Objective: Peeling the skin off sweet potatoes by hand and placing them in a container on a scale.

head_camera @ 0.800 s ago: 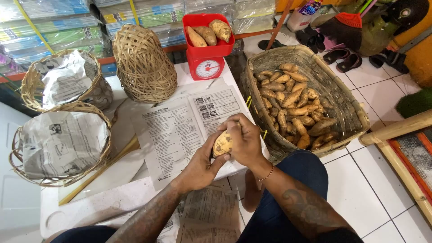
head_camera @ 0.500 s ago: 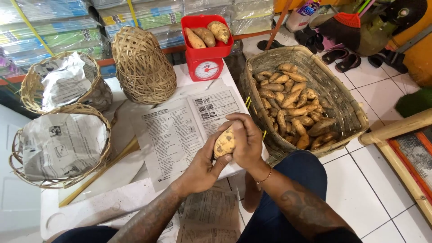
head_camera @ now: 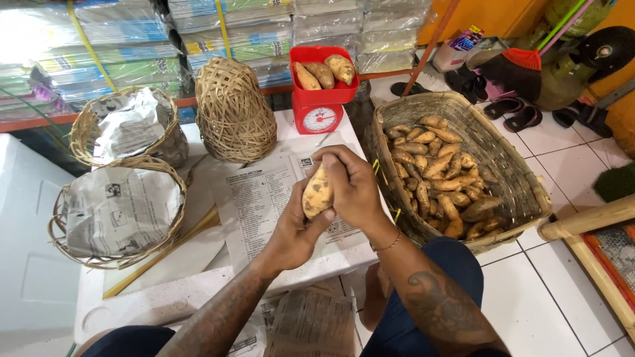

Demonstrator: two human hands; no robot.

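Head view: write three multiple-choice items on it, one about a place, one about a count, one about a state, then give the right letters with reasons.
1. Where does the red scale stand?
A. On the white table, behind the newspaper
B. Inside the big basket
C. On the tiled floor

2. How many sweet potatoes lie on the scale's tray?
A. One
B. Three
C. Six

3. How is the sweet potato over the newspaper held?
A. Lying loose on the paper
B. Pinched by one hand only
C. Gripped between both hands

Answers: 1 A, the scale sits on the table beside the upturned wicker basket. 2 B, three tubers fill the tray. 3 C, the left hand and right hand both wrap it.
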